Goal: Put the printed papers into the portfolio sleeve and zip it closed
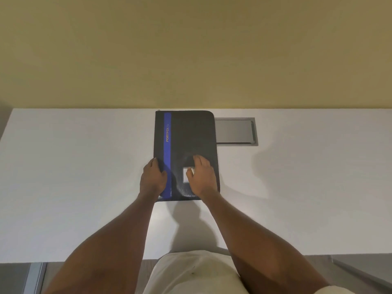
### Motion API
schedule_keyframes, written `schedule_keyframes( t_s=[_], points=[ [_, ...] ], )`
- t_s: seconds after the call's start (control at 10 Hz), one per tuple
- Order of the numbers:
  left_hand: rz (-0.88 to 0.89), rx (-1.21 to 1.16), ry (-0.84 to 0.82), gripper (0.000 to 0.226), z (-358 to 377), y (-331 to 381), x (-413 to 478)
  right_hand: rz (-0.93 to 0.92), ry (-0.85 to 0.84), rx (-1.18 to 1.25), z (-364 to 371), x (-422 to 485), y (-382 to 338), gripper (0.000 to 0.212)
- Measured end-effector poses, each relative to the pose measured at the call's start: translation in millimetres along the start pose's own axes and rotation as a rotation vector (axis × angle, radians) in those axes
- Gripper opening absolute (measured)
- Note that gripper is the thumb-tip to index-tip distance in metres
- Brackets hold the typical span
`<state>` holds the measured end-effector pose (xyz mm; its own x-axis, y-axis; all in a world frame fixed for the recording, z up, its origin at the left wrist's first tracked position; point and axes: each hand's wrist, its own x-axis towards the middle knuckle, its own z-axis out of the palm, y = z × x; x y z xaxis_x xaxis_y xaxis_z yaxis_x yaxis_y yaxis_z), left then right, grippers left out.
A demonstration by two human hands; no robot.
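A black portfolio sleeve with a blue stripe and the yellow word PORTFOLIO lies flat on the white table, near its far edge. My left hand grips the sleeve's left edge close to the near corner. My right hand rests flat on the cover, fingers spread, partly over a small grey label window. The sleeve looks closed along the edges I can see. No printed papers are in view.
A grey metal cable hatch is set into the table just right of the sleeve, partly under it. A yellow wall stands right behind the table. The table's near edge is at my waist.
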<state>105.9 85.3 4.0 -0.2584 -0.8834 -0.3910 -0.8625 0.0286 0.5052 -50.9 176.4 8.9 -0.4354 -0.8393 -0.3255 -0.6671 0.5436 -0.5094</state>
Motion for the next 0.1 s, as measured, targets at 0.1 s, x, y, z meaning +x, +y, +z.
schedule_keyframes(
  t_s=[0.1],
  points=[
    [0.109,0.151,0.026,0.038,9.4,-6.7,-16.3,-0.049,-0.052,-0.029,7.6,-17.2,8.1,0.058]
  ],
)
